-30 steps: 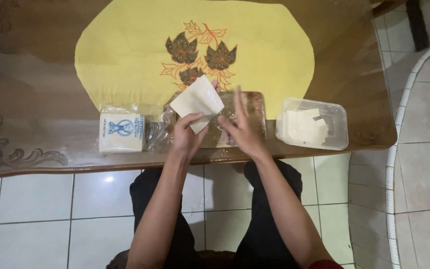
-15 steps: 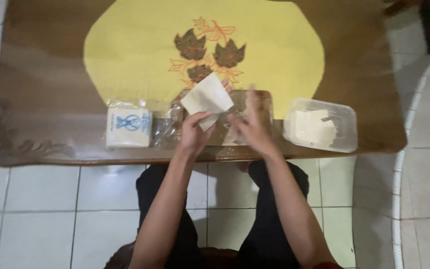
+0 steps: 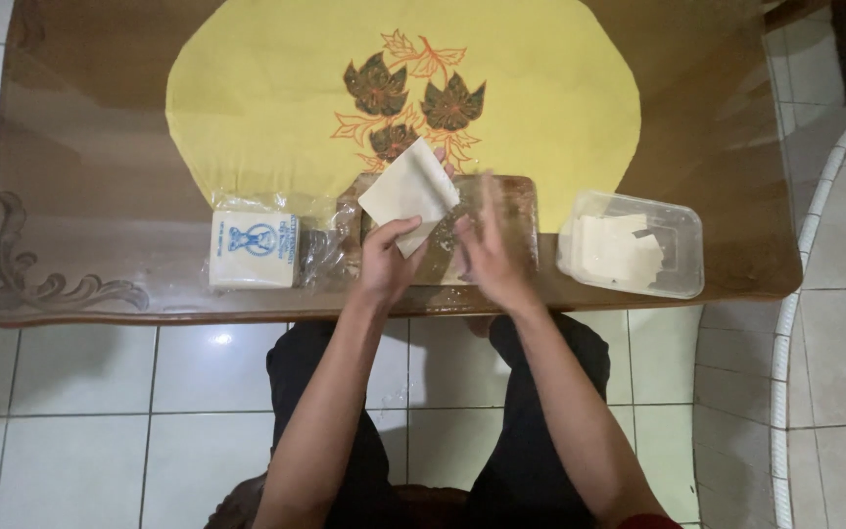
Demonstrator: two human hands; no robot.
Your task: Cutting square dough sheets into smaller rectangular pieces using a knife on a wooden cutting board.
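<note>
Holding: left hand pinched one pale square wrapper sheet by its lower corner, lifted over the wooden board.
Right hand: open, fingers spread, blurred, just right of the sheet above the board; gripped nothing that I could see.
Left of board: plastic-wrapped pack of wrappers, opened bag, stack looked mostly full.
Right of board: clear tub w/ several sheets inside.
Progress: prob. early; one sheet in hand, some in tub, most of pack left.
Beyond board: yellow mat w/ leaf print on the table.
</note>
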